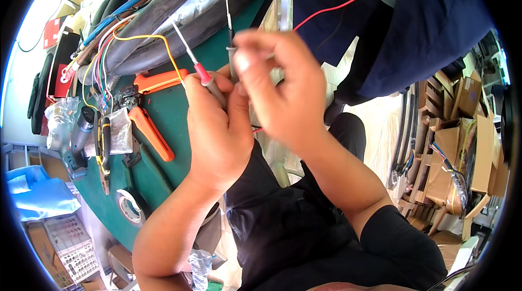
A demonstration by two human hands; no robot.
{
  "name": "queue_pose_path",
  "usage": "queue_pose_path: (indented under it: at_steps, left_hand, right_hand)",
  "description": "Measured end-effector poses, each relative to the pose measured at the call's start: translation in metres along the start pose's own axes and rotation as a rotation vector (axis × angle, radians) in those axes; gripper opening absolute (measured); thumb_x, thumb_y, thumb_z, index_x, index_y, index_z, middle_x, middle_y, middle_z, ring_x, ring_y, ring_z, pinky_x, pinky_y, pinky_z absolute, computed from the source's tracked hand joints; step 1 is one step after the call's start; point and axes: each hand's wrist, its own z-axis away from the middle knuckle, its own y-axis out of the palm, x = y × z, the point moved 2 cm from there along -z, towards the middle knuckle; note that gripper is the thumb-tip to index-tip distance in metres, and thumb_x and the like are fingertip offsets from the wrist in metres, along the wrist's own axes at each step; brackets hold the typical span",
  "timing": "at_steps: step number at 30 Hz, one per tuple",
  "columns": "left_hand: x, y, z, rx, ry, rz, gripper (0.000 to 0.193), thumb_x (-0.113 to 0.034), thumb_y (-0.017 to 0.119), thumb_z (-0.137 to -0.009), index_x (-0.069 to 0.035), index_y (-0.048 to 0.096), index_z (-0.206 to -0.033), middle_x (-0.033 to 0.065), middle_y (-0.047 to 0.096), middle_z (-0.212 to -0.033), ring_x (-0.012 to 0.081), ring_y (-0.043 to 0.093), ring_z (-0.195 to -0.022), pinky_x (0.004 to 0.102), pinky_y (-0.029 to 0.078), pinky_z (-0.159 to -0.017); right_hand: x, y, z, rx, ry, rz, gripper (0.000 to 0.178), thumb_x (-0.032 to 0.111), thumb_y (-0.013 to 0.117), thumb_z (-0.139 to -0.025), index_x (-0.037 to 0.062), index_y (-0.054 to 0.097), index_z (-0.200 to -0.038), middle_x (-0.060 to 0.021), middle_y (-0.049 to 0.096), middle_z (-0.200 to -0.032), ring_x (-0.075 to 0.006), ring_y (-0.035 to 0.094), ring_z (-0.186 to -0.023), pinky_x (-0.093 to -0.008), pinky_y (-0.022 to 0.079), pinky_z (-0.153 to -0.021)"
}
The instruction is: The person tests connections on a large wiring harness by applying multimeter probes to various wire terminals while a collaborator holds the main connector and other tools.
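Your left fingers (237, 108) pinch a red-and-grey metal-tipped probe (202, 74); your right fingers (291, 54), grip unclear, blur beside a black-and-grey metal-tipped probe (231, 52).

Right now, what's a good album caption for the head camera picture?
Beside a green table, the left hand grips a red-collared probe, blurred right hand close by.

Bare table (176, 117) leaves a passage between the orange handle (152, 134) and the left hand (215, 133); another opens from the pliers (103, 152) toward the near corner, bordered by the roll of tape (130, 207). Thick black cable (136, 58) blocks much of the far left part, and a yellow wire (155, 36) arches from there to the left hand. Toward the far edge, the red probe (202, 73) and the black probe (230, 41) jut out, a wedge of open room between their shafts
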Motion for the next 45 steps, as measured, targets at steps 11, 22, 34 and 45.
queue_pose_path:
  at_steps: [11,22,34,45]
  left_hand:
    - [0.004,0.006,0.001,0.25,0.277,-0.043,0.036,0.005,0.047,-0.09,0.001,0.029,-0.121,0.0144,0.05,-0.118,0.0196,0.052,-0.109,0.0318,0.041,-0.095]
    - [-0.008,0.001,0.009,0.155,0.098,0.114,0.055,-0.023,0.055,-0.095,0.003,0.025,-0.133,0.0196,0.042,-0.126,0.0218,0.051,-0.109,0.0339,0.042,-0.092]
    - [-0.049,-0.008,-0.066,-0.037,0.008,0.192,0.057,-0.037,0.054,-0.095,0.009,0.043,-0.126,0.0155,0.05,-0.122,0.0235,0.048,-0.117,0.0365,0.039,-0.1]
    - [-0.031,0.003,-0.103,0.144,0.011,0.774,0.047,-0.038,0.056,-0.094,0.003,0.051,-0.117,0.0112,0.058,-0.108,0.0223,0.055,-0.102,0.0369,0.044,-0.095]
  right_hand:
    - [0.01,-0.006,0.018,0.097,0.218,-0.296,0.023,0.013,0.066,-0.087,-0.0009,0.065,-0.106,-0.0053,0.064,-0.094,-0.0118,0.061,-0.081,-0.0238,0.049,-0.07]
    - [0.038,-0.046,0.021,-0.164,0.478,-0.45,0.032,0.03,0.051,-0.097,0.0027,0.062,-0.109,-0.0005,0.054,-0.061,-0.0061,0.046,-0.045,-0.0185,0.034,-0.042]
    - [-0.027,-0.029,0.009,0.077,0.424,-0.216,0.023,0.014,0.05,-0.094,-0.0007,0.062,-0.107,-0.0007,0.058,-0.071,-0.0052,0.05,-0.059,-0.0219,0.04,-0.054]
    - [-0.021,-0.027,-0.02,0.088,0.386,-0.15,0.023,0.015,0.054,-0.091,-0.0031,0.062,-0.104,-0.0035,0.061,-0.066,-0.0051,0.055,-0.059,-0.0217,0.042,-0.053]
